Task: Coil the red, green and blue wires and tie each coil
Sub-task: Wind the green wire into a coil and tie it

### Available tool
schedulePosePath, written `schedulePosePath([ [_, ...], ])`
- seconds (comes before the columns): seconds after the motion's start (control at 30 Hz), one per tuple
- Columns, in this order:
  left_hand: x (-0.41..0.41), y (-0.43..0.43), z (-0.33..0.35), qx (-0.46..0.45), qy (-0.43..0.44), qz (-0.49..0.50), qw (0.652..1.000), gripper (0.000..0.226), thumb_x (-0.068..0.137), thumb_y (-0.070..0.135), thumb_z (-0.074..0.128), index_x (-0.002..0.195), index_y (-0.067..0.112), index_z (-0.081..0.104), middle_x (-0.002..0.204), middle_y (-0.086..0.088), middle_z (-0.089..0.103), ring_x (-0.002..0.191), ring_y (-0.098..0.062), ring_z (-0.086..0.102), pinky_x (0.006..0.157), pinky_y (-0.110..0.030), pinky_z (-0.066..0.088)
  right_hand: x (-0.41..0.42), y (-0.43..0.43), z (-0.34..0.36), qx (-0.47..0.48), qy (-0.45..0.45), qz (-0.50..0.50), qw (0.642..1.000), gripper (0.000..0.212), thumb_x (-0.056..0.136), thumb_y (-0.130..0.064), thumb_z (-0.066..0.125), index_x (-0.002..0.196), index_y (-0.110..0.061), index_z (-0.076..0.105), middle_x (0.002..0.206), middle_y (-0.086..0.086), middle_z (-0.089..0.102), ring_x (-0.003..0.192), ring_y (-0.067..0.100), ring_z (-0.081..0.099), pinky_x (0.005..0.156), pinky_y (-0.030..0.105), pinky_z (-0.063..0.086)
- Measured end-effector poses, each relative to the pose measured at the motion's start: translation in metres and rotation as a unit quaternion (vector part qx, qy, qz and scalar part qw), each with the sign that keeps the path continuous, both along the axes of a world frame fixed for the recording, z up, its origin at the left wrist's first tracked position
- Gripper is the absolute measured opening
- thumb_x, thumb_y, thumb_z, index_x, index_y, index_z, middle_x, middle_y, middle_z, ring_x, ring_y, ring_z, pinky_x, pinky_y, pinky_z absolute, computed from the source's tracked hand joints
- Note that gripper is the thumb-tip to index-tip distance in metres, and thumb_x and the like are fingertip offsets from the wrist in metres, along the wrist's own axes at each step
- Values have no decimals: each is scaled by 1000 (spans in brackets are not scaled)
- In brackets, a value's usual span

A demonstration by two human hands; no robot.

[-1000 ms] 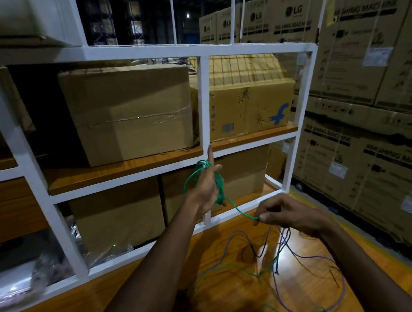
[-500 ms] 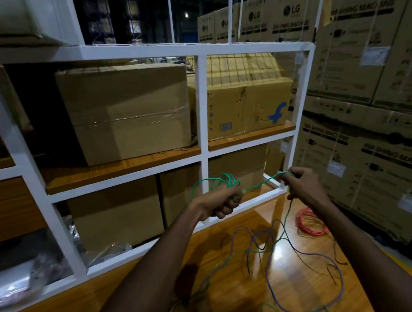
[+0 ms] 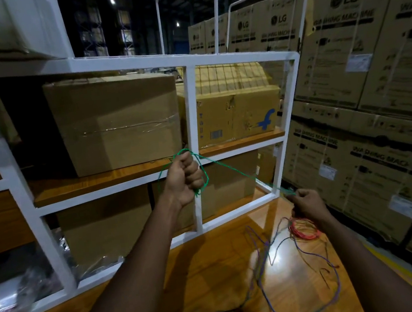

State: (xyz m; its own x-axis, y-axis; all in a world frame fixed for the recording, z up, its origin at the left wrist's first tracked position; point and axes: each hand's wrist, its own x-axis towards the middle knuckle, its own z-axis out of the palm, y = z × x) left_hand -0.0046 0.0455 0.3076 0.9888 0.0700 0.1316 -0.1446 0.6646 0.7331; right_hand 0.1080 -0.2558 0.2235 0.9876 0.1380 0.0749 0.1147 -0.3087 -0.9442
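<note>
Around the fisted left hand loops green wire, pinched by right hand

left hand gripping green wire coil, right hand pinching strand

We log: white rack, boxes behind the fingers; LG cartons right; wood top below; dim lamps.

Stacked cartons read "LG" and "WASHING MACHINE".
</note>
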Motion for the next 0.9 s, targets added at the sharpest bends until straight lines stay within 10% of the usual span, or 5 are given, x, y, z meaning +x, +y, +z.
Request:
schedulePosePath([
  [0.4,-8,3,-20,16,26,-17,999,20,92,30,48,77,18,54,51,8,22,39,-4,10,35,-16,10,-20,32,-7,346,146,115,920,15,95,-16,47,81,-14,51,70,0,39,54,12,26,47,27,24],
  [0.57,-8,-3,-25,-19,63,9,998,27,94,31,40,79,15,56,51,6,28,35,-4,17,33,-17,13,-24,57,-8,-62,-94,64,992,28,101,-23,49,99,-5,70,66,2,48,48,10,40,47,25,33],
  [0.7,-10,-3,-19,-35,45,32,998,36,99,34,32,123,30,59,80,-2,65,43,-6,36,33,-15,24,-44,68,-11,-408,-189,217,866,27,99,-37,46,117,-34,66,108,-4,70,94,17,64,73,34,49],
  [0.8,-10,-3,-18,-29,35,46,998,39,101,36,29,137,43,43,129,-10,60,87,-22,68,41,-17,44,-60,76,-7,-455,-233,312,801,39,95,-23,50,131,-36,58,101,4,53,93,20,52,72,33,40],
  [0.9,-9,-7,-18,-23,38,37,998,40,103,38,25,140,50,35,151,-11,36,125,-39,50,67,-39,59,-73,79,-2,-386,-287,347,805,48,92,-4,47,130,-30,61,91,-1,36,86,15,38,66,24,26],
])
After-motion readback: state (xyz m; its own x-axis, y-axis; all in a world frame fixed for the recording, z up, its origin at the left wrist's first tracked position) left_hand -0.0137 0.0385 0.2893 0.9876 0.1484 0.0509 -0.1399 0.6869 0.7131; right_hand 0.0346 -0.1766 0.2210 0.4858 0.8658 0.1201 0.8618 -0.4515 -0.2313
